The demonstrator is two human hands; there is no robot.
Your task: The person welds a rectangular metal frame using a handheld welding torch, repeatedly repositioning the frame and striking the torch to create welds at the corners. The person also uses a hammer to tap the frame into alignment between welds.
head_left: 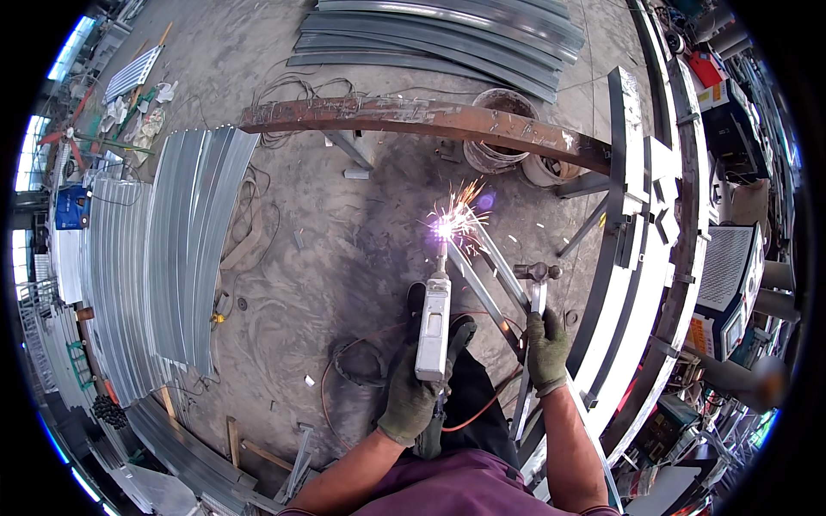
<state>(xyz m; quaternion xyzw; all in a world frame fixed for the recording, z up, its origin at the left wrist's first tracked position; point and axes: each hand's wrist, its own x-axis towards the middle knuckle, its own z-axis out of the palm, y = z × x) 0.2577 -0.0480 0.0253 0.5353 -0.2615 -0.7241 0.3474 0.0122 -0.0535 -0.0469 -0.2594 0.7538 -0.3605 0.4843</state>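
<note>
My left hand (407, 406), in a green work glove, is closed around the grip of a silver-white handheld welding gun (433, 331). Its nozzle points away from me, and bright sparks (446, 229) burst at the tip. Two narrow metal bars (482, 292) slant from the glare toward my right hand; their joint at the far end is hidden by the light. My right hand (546, 354), gloved alike, is closed on a hammer (538, 273), its head up beyond the fingers. The hammer stands beside the metal bars; whether it touches them I cannot tell.
A rusty beam (413, 116) spans the far side, with buckets (495, 155) behind it. Long pale steel rails (632, 258) run along the right. Ribbed metal sheets (125, 275) lie left, more (439, 39) at the back. An orange hose (486, 408) loops near my legs.
</note>
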